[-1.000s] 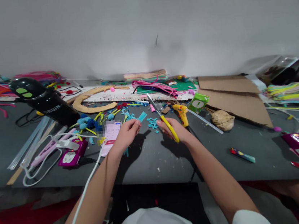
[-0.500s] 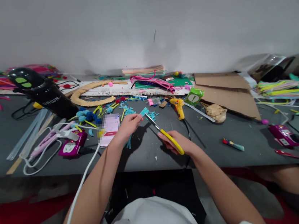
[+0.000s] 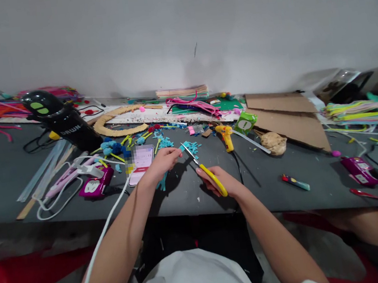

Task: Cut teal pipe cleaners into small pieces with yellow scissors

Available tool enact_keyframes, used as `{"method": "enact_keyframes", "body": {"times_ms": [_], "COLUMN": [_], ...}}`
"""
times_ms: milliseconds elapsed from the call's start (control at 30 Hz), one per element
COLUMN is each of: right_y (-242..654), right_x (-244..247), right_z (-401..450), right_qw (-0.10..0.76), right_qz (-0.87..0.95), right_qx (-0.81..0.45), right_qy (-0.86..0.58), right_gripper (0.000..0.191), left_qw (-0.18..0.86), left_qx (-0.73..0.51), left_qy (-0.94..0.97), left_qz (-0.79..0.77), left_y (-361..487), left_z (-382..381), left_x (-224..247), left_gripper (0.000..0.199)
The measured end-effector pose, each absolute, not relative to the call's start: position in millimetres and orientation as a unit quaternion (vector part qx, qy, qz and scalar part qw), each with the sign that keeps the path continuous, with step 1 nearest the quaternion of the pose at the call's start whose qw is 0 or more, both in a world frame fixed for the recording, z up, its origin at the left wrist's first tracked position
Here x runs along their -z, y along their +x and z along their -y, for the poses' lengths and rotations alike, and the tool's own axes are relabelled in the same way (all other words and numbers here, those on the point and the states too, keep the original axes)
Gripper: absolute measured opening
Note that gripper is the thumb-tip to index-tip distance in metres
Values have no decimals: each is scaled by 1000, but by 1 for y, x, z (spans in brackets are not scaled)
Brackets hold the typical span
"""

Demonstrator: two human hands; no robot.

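Observation:
Between the fingertips of my left hand (image 3: 168, 159) is a light blue strip (image 3: 182, 148), its end poking out toward the scissor blades. My right hand (image 3: 216, 181) is closed round the yellow handles of the scissors (image 3: 212, 177), whose blades point up and left at the strip and look slightly parted. Small cut blue pieces (image 3: 192, 147) lie on the grey table just behind the blades. More blue strips (image 3: 162, 181) lie under my left hand. A phone (image 3: 141, 165) with a lit screen rests left of that hand, a white cable crossing over it.
A yellow glue gun (image 3: 225, 138), a green packet (image 3: 246, 122) and brown cardboard (image 3: 286, 122) lie to the right. At the left stand a black bottle (image 3: 64, 124) and a purple power socket (image 3: 96, 182). A person's leg (image 3: 375, 226) shows at the lower right.
Less of the blue strip shows beyond my left fingertips, and the scissor blades have parted a little. My right hand has shifted slightly left. The whole view has moved a little.

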State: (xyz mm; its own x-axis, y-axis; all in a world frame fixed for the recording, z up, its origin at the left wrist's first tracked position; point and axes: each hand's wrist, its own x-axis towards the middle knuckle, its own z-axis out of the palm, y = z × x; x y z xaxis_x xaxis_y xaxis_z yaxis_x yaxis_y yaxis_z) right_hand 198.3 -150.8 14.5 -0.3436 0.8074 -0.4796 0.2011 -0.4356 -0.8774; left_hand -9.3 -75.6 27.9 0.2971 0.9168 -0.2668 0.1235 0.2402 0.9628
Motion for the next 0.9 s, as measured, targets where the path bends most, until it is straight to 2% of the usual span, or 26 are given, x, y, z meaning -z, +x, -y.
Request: {"method": "enact_keyframes", "body": {"times_ms": [167, 367, 500, 900], "right_y": [198, 205, 207, 209], "right_x": [-17, -17, -16, -14], "right_z": [151, 139, 133, 126], "right_qw": [202, 159, 135, 113], "right_qz": [486, 510, 539, 533], "right_qx": [-665, -648, -631, -646], "right_qy": [-530, -544, -541, -535], "right_gripper": [59, 64, 67, 59], "left_qw": [638, 683, 699, 692], "left_qx": [-310, -207, -195, -185], "left_qy": [499, 453, 433, 426], "left_qz": [-498, -535, -535, -552], "left_y": [-10, -3, 0, 2], "left_z": [75, 51, 45, 43], "left_x": [-29, -19, -16, -6], "left_gripper": [25, 19, 17, 13]}}
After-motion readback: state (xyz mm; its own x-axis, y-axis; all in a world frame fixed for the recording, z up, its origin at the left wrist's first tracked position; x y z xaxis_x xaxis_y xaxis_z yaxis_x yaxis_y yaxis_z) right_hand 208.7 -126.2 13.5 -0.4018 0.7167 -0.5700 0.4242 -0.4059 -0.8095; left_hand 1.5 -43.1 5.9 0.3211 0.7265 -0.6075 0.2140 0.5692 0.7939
